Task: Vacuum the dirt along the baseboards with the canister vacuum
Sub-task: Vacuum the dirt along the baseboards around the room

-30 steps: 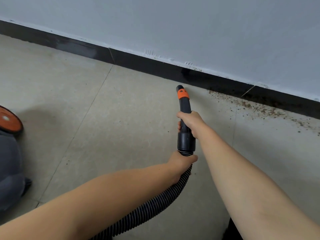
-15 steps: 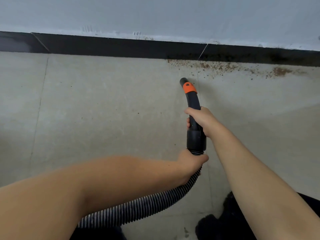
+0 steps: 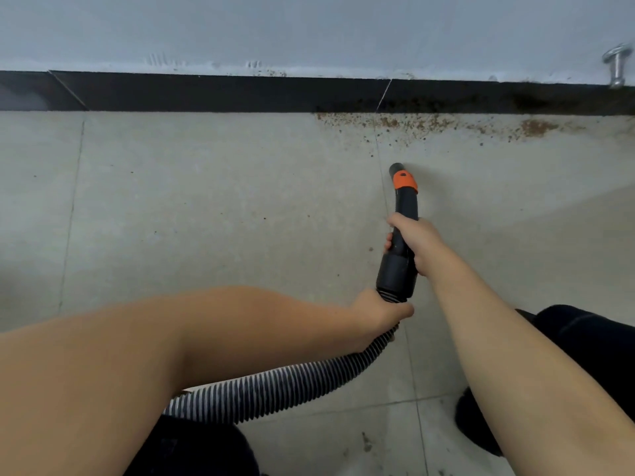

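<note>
A black vacuum nozzle (image 3: 402, 207) with an orange collar points toward the wall, its tip a short way from the floor's dirt. My right hand (image 3: 414, 240) grips the nozzle's handle. My left hand (image 3: 378, 312) is closed around the ribbed hose (image 3: 275, 389) where it joins the handle. Brown dirt (image 3: 429, 123) lies scattered along the black baseboard (image 3: 206, 94), from the tile joint rightward. The canister is out of view.
The floor is pale tile (image 3: 206, 201) with a few stray specks. A metal door stop (image 3: 616, 65) sticks out of the grey wall at the upper right. My dark-clad knees and a shoe (image 3: 481, 427) are at the bottom edge.
My view has swung right along the wall and the canister has left the frame. The dirt patch now sits ahead of the nozzle tip. Both hands keep their grip.
</note>
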{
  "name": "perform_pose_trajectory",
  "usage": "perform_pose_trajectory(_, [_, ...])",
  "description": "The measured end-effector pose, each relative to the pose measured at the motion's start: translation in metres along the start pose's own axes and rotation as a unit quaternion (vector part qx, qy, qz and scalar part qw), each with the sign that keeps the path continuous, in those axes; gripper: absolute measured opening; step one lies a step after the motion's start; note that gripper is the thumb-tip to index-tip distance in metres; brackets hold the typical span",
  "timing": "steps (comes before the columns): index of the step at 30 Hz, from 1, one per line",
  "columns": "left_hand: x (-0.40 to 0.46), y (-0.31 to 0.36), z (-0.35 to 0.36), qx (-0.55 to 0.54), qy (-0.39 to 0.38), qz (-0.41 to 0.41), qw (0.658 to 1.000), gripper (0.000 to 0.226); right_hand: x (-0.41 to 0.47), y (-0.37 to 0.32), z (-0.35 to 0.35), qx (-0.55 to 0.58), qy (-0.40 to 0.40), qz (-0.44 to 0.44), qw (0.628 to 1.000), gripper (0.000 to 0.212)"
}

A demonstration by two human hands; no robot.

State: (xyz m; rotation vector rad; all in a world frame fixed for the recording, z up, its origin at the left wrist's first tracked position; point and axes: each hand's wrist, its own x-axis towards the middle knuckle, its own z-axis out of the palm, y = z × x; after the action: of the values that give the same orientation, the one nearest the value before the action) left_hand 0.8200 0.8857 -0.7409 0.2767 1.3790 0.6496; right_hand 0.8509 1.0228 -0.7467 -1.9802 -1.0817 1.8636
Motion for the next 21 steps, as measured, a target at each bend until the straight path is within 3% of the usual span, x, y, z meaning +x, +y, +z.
perform_pose_trajectory(5, [-0.007, -0.005, 0.009, -0.047, 0.046, 0.004, 0.998, 0.014, -0.009, -0.008, 0.024, -0.11, -0.11, -0.015, 0.988, 0.011])
perform_pose_trajectory(16, [0.028, 0.043, 0.022, 0.031, 0.065, -0.009, 0.997, 0.016, 0.028, -0.034, -0.019, 0.001, -0.002, -0.02, 1.0, 0.01])
perform_pose_trajectory(21, [0.043, 0.045, 0.034, -0.028, 0.102, -0.014, 0.994, 0.018, 0.037, -0.044, -0.012, -0.082, -0.084, -0.029, 0.993, 0.011])
